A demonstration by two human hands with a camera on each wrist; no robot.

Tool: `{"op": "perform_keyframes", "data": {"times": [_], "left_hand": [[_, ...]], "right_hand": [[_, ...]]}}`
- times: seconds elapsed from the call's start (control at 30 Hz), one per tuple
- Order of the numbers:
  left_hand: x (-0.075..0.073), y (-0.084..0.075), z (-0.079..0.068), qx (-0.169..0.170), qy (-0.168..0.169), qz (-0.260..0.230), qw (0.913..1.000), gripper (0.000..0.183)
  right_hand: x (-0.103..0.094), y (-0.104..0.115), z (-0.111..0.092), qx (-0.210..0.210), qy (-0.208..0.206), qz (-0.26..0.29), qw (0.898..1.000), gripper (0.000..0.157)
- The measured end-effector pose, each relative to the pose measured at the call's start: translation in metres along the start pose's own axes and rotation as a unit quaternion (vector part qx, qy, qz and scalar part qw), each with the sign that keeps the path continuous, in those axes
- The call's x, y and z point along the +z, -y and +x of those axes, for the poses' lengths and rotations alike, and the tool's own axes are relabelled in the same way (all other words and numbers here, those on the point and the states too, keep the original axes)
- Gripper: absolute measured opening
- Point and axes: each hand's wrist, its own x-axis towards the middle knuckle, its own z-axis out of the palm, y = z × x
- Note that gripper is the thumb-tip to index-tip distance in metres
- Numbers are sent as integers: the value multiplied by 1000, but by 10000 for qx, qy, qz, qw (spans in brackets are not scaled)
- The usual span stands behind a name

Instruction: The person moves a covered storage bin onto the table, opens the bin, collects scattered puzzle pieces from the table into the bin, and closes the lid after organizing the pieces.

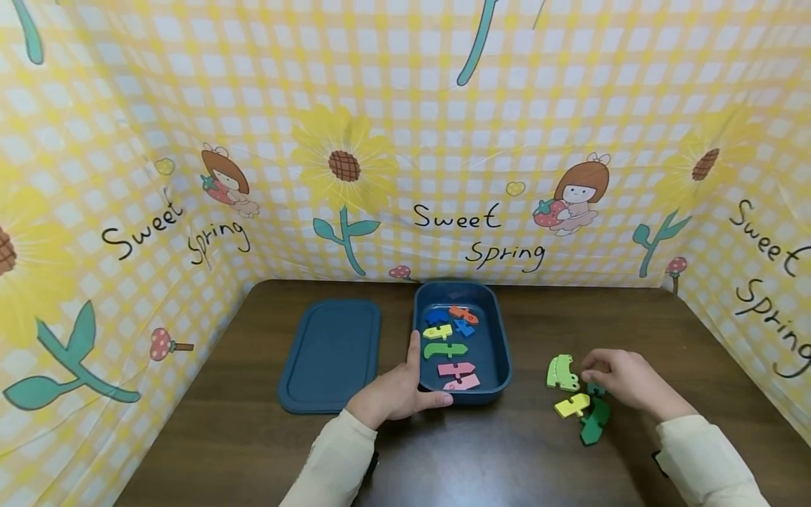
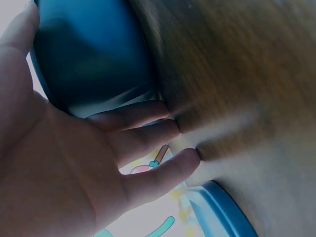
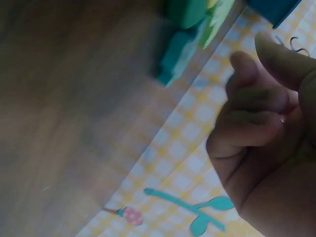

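The right grip (image 1: 624, 380) is released, its fingers bent and the thumb tip apart from them. Just below its fingertips lies a teal piece (image 1: 594, 389), partly hidden, its direction hard to tell. Nearer the person, a dark green piece (image 1: 595, 422) has its long axis running front to back, pointed end toward the person. Left of the grip, a curved light green piece (image 1: 561, 373) also runs front to back; between these two, a notched yellow piece (image 1: 572, 405) lies crosswise, its right end slightly farther away. All are smooth and thick.

Farther left, a strip of tabletop (image 1: 529, 436) separates the cluster from a dark blue box (image 1: 503, 345). Inside, pink, green, yellow, blue and orange pieces (image 1: 445, 350) lie mostly crosswise. The left grip (image 1: 395, 391) is spread, straight fingers along the box's left wall, thumb at its near edge. Beyond it lies a flat blue lid (image 1: 329, 355).
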Motion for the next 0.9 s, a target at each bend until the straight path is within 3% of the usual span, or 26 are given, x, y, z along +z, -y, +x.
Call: {"op": "perform_keyframes", "data": {"times": [0.17, 0.23, 0.47, 0.7, 0.9], "left_hand": [[1, 2, 1, -1, 51, -49, 10000, 127], [1, 2, 1, -12, 61, -63, 10000, 127], [1, 2, 1, -1, 68, -49, 10000, 126], [1, 3, 2, -59, 79, -19, 9999, 126], [0, 2, 1, -17, 65, -80, 9999, 126]], "right_hand": [[4, -22, -9, 154, 270, -106, 9995, 45], [5, -28, -11, 175, 293, -100, 9994, 49], [1, -36, -14, 200, 99, -74, 9997, 37], [2, -44, -13, 146, 19, -256, 9996, 36], [1, -48, -10, 441, 150, -266, 9986, 32]]}}
